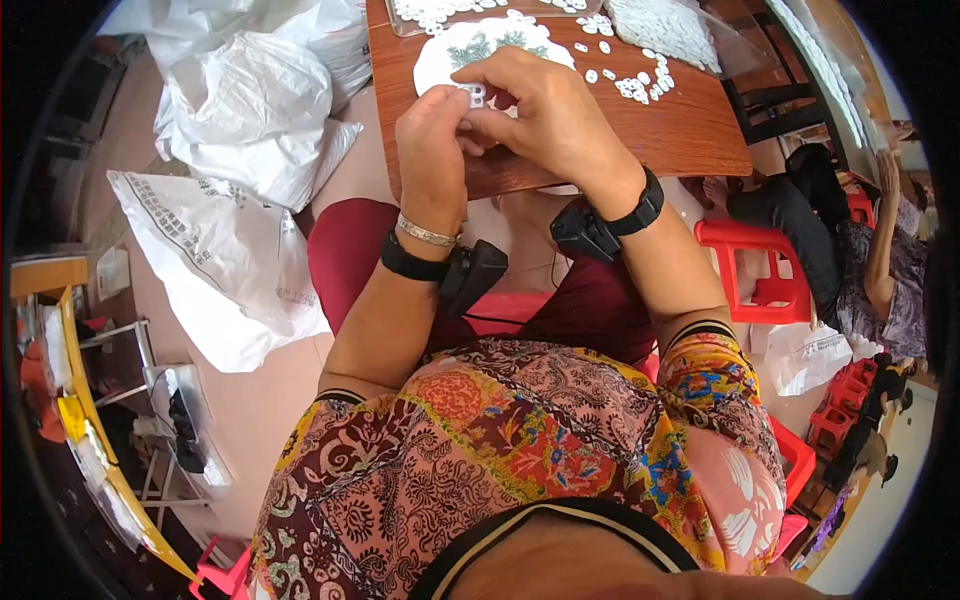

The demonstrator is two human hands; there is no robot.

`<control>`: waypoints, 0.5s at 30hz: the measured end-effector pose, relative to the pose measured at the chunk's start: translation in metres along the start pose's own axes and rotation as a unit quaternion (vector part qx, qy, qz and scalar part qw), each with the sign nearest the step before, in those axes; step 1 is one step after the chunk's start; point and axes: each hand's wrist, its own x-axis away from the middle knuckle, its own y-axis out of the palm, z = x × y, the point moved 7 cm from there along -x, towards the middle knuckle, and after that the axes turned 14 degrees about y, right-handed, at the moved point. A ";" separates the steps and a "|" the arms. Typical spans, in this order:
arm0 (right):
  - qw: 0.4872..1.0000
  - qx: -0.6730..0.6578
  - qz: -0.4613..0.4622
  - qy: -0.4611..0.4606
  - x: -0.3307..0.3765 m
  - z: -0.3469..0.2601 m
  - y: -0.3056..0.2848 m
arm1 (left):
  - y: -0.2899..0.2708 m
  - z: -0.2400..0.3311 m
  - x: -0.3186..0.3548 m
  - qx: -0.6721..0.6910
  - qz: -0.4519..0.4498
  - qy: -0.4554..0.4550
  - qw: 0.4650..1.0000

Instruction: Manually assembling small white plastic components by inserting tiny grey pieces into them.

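Note:
My left hand pinches a small white plastic piece with holes between thumb and fingertips, above the near edge of the wooden table. From the other side my right hand comes in with curled fingers, its thumb and index finger against the same piece. Whether the right hand holds a second small part between its fingers is hidden. Just beyond both hands lies a white round mat or plate, with small dark green parts heaped on it.
Loose white pieces lie right of the mat; a clear tray and a bag hold more at the back. White sacks stand on the floor at left. A red stool and a seated person are at right.

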 end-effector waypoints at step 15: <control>1.000 -0.020 0.009 -0.009 0.002 -0.009 -0.004 | -0.003 0.012 -0.002 0.024 0.018 0.053 0.998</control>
